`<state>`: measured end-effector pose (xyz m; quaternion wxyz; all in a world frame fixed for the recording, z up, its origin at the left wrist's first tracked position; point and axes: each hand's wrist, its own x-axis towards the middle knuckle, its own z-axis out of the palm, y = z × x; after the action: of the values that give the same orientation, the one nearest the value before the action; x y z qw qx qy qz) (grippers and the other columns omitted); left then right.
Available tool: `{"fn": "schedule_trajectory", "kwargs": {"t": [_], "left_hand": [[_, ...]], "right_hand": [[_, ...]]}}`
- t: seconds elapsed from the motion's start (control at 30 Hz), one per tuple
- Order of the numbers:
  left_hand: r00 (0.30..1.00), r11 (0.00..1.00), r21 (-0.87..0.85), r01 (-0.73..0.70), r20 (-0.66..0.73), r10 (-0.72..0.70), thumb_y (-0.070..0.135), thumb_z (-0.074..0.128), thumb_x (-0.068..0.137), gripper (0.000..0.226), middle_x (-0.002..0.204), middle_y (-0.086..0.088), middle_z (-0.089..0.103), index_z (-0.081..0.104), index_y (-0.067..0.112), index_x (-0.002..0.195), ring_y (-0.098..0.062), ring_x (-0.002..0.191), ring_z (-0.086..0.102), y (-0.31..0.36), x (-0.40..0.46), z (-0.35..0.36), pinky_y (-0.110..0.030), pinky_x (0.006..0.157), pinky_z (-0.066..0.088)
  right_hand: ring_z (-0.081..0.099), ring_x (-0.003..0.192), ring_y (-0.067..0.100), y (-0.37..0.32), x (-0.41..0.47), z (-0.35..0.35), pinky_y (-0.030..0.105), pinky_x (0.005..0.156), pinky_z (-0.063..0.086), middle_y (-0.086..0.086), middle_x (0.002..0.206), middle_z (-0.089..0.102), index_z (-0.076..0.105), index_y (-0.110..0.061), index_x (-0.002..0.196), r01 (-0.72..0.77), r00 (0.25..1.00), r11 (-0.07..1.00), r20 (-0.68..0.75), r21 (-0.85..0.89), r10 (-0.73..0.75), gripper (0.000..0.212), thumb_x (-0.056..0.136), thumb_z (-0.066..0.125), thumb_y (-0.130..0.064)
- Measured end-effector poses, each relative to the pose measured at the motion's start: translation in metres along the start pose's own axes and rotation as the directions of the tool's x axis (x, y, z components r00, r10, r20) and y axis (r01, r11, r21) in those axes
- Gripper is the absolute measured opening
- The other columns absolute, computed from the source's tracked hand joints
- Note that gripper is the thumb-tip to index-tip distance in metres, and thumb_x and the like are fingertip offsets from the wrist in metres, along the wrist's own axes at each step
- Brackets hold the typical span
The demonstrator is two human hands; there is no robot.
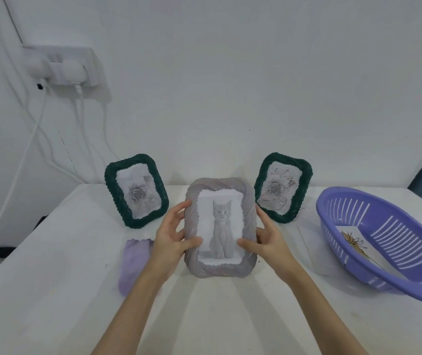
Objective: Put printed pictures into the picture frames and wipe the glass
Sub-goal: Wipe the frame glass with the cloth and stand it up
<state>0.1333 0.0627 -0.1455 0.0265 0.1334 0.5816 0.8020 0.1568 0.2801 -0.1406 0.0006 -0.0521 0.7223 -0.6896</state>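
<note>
I hold a grey ribbed picture frame with a cat picture behind its glass, upright above the middle of the white table. My left hand grips its left edge, thumb on the glass. My right hand grips its right edge, thumb also on the glass. Two dark green frames stand at the back against the wall: the left green frame and the right green frame, each with a rose picture inside. A lilac cloth lies on the table to the left of my left wrist.
A purple slotted basket sits at the right with a printed picture inside. White sheets of paper lie between it and the frames. A wall socket with plugs and cables is at the upper left.
</note>
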Motion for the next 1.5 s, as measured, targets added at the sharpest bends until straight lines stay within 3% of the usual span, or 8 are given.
{"fn": "schedule_trajectory", "kwargs": {"t": [0.3, 0.47, 0.57, 0.7, 0.9, 1.03, 1.27, 1.5], "left_hand": [[0.999, 0.993, -0.116, -0.032, -0.025, 0.03, -0.025, 0.065, 0.062, 0.078, 0.117, 0.005, 0.061, 0.054, 0.026, 0.12, -0.024, 0.101, 0.062, -0.002, 0.023, -0.007, -0.033, 0.079, 0.056], [0.999, 0.996, -0.086, -0.022, -0.036, 0.019, -0.018, 0.07, 0.062, 0.079, 0.12, 0.004, 0.059, 0.053, 0.031, 0.121, -0.024, 0.104, 0.063, -0.005, 0.042, -0.013, -0.035, 0.08, 0.056], [0.999, 0.99, 0.137, -0.017, 0.044, 0.011, 0.003, 0.082, 0.057, 0.094, 0.128, 0.006, 0.054, 0.041, 0.042, 0.132, -0.021, 0.11, 0.061, -0.001, 0.058, -0.024, -0.039, 0.09, 0.052], [0.984, 0.898, 0.439, -0.038, 0.175, -0.044, 0.005, 0.084, 0.062, 0.109, 0.139, 0.017, 0.038, 0.022, 0.054, 0.137, -0.002, 0.112, 0.055, -0.001, 0.092, -0.041, -0.033, 0.092, 0.051], [0.992, 0.828, 0.555, -0.08, 0.125, 0.012, -0.005, 0.081, 0.061, 0.112, 0.134, 0.015, 0.041, 0.023, 0.054, 0.136, 0.015, 0.093, 0.054, -0.012, 0.155, -0.051, -0.024, 0.081, 0.053], [0.997, 0.82, 0.569, -0.056, 0.076, 0.015, -0.008, 0.078, 0.062, 0.111, 0.126, 0.021, 0.042, 0.023, 0.057, 0.132, -0.009, 0.079, 0.057, -0.017, 0.182, -0.052, -0.022, 0.077, 0.054], [0.996, 0.79, 0.606, -0.088, 0.05, 0.073, -0.012, 0.074, 0.065, 0.107, 0.125, 0.02, 0.041, 0.022, 0.053, 0.132, -0.006, 0.081, 0.055, -0.024, 0.205, -0.053, -0.013, 0.07, 0.05], [0.997, 0.758, 0.648, -0.079, 0.061, 0.052, -0.01, 0.073, 0.068, 0.106, 0.122, 0.028, 0.039, 0.019, 0.057, 0.131, -0.009, 0.08, 0.055, -0.033, 0.2, -0.055, -0.013, 0.069, 0.051]], "right_hand": [[0.063, 0.105, 0.029, -0.008, 0.023, 0.002, 0.046, 0.093, 0.05, -0.011, 0.103, 0.071, 0.015, -0.032, 0.146, 0.109, 0.993, 0.994, 0.038, 0.001, -0.109, 0.089, 0.082, 0.061, 0.008], [0.045, 0.111, 0.052, -0.008, 0.045, 0.001, 0.061, 0.096, 0.042, 0.022, 0.112, 0.063, 0.011, -0.049, 0.142, 0.173, 0.985, 0.985, 0.018, -0.012, -0.173, 0.098, 0.077, 0.064, 0.002], [0.057, 0.115, 0.028, -0.007, 0.064, -0.003, 0.052, 0.096, 0.047, -0.005, 0.123, 0.063, 0.01, -0.047, 0.143, 0.209, 0.977, 0.977, 0.06, -0.049, -0.206, 0.103, 0.074, 0.068, 0.005], [0.035, 0.134, 0.002, -0.005, 0.095, -0.009, 0.033, 0.106, 0.039, -0.032, 0.143, 0.033, 0.016, -0.043, 0.142, 0.252, 0.965, 0.948, 0.125, -0.193, -0.231, 0.105, 0.069, 0.077, 0.002], [0.041, 0.105, -0.026, -0.001, 0.152, -0.011, 0.0, 0.081, 0.037, -0.029, 0.138, 0.03, 0.011, -0.042, 0.138, 0.281, 0.96, 0.901, 0.1, -0.331, -0.263, 0.105, 0.069, 0.077, 0.002], [0.047, 0.087, -0.023, 0.014, 0.185, -0.013, 0.0, 0.074, 0.037, -0.015, 0.129, 0.044, 0.009, -0.042, 0.139, 0.288, 0.956, 0.885, 0.059, -0.366, -0.287, 0.105, 0.07, 0.077, 0.0], [0.037, 0.127, 0.003, 0.032, 0.219, -0.012, -0.002, 0.092, 0.031, -0.017, 0.152, 0.024, 0.004, -0.055, 0.136, 0.265, 0.96, 0.879, 0.028, -0.396, -0.277, 0.105, 0.074, 0.076, -0.011], [0.045, 0.116, -0.008, 0.048, 0.218, -0.016, 0.025, 0.099, 0.041, -0.024, 0.142, 0.035, -0.003, -0.06, 0.135, 0.26, 0.961, 0.846, 0.043, -0.465, -0.272, 0.109, 0.074, 0.077, -0.018]]}}
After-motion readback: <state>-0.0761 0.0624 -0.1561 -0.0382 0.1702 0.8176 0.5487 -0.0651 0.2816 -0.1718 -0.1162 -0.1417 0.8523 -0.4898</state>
